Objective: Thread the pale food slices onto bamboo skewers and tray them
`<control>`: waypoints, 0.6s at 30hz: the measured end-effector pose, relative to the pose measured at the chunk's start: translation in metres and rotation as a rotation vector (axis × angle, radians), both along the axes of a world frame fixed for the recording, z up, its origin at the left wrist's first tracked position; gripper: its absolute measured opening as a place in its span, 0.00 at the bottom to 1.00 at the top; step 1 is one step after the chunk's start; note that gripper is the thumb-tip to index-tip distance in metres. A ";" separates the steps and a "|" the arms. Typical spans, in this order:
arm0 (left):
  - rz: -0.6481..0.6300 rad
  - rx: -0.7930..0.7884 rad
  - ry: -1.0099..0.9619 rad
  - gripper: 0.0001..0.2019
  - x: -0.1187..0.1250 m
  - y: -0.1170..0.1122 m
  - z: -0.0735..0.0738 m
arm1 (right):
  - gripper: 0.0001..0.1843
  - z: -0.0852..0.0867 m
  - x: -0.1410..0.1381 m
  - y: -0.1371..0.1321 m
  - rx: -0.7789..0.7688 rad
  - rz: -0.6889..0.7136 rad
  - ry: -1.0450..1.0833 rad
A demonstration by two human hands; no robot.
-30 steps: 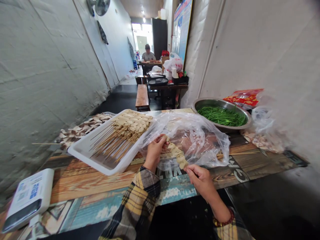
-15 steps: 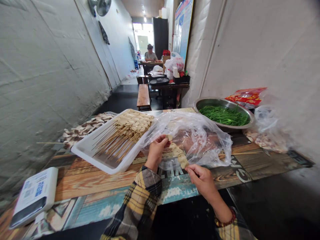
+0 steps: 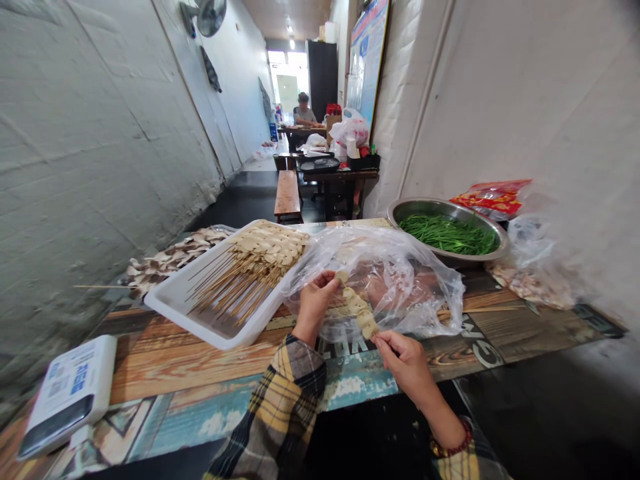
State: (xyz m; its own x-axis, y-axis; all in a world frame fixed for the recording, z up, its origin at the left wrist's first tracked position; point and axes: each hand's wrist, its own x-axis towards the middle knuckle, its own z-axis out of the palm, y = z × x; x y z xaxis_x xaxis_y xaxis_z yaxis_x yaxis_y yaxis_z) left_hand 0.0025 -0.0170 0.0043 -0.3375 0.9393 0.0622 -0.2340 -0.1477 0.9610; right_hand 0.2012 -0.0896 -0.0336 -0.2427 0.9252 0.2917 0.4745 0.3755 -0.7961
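Between my two hands runs a skewer (image 3: 355, 305) threaded with several pale beige, round slices, slanting down to the right above a clear plastic bag. My left hand (image 3: 315, 303) is closed, thumb and fingers pinching the slice at the upper end. At the lower end, my right hand (image 3: 404, 357) is closed too, gripping the skewer just below the last slice; the stick itself is mostly hidden by the fingers. The clear plastic bag (image 3: 425, 267) lies beyond both hands with pinkish contents. To the left, a white tray (image 3: 170, 309) holds rows of finished-looking skewers (image 3: 260, 257) with similar slices.
Sliced mushrooms (image 3: 170, 257) lie behind the tray. A white box-shaped device (image 3: 70, 393) stands front left. A metal bowl (image 3: 500, 250) of green chives and a bag of pale pieces (image 3: 533, 277) are at right. Loose sticks (image 3: 490, 309) rest beside the bag. A person (image 3: 304, 113) sits far back.
Both hands keep their grip on the skewer. A gap now shows between the top slice and the others, which sit slightly lower. The person far back has shifted.
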 end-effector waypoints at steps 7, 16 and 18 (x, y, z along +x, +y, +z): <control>0.015 0.007 0.112 0.06 0.000 0.001 -0.001 | 0.17 -0.001 -0.002 0.000 0.020 -0.033 -0.006; -0.012 0.025 0.205 0.06 0.000 0.001 -0.003 | 0.16 -0.001 -0.002 0.001 0.021 -0.045 -0.009; -0.052 0.015 0.183 0.06 0.000 0.000 -0.002 | 0.17 -0.001 -0.002 0.001 0.020 -0.049 -0.008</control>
